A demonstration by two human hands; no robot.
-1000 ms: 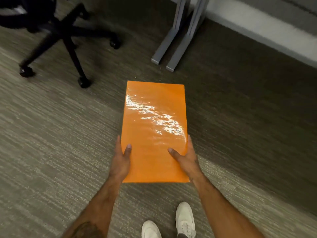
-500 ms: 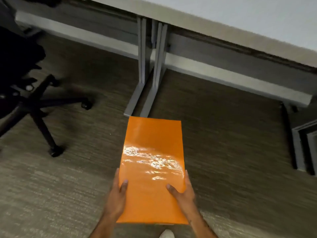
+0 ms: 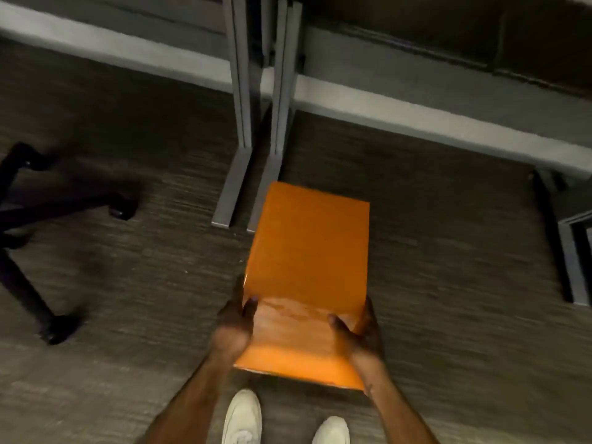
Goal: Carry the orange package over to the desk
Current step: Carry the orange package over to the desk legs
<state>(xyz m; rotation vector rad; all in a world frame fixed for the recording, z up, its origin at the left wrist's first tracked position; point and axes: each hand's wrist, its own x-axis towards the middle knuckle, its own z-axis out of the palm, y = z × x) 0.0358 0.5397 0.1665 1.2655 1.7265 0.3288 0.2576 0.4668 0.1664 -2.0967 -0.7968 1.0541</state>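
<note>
I hold the flat orange package (image 3: 309, 267) out in front of me above the carpet, its long side pointing away. My left hand (image 3: 235, 325) grips its near left edge with the thumb on top. My right hand (image 3: 360, 334) grips the near right edge the same way. The desk stands just ahead; only its grey legs (image 3: 240, 129) and the dark underside (image 3: 448, 33) show, and the desktop itself is out of frame.
A black office chair base (image 3: 38, 225) with castors stands on the carpet to the left. More grey frame legs (image 3: 573, 251) stand at the right edge. A pale baseboard (image 3: 416, 120) runs along the back. My white shoes (image 3: 243, 418) show at the bottom.
The view has dropped and closed in on the desk legs, and the desktop has left the frame. The package has shifted slightly right and darkened, losing its glare. Both hands keep their grip.
</note>
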